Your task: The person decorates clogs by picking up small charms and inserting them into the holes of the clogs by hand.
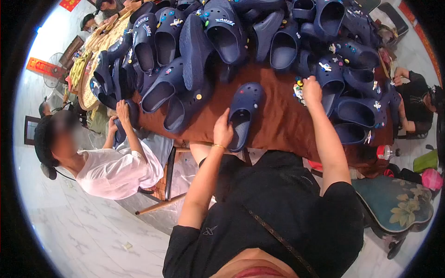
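A navy clog (pixel 244 109) lies at the near edge of the brown cloth, its toe pointing away from me. My left hand (pixel 224 132) grips it by its left side near the heel. A small pile of colourful shoe charms (pixel 299 91) sits on the cloth to the right. My right hand (pixel 312 90) is beside that pile, fingers closed in a pinch; whatever is between them is too small to make out. Another clog with a white charm (pixel 332 78) stands just right of this hand.
Many navy clogs (pixel 227 34) are heaped across the back and both sides of the brown-covered table (pixel 278 111). A person in a white shirt (pixel 123 167) handles a clog at the left. Another person (pixel 417 99) sits at the right. A cushioned chair (pixel 394 199) stands near my right side.
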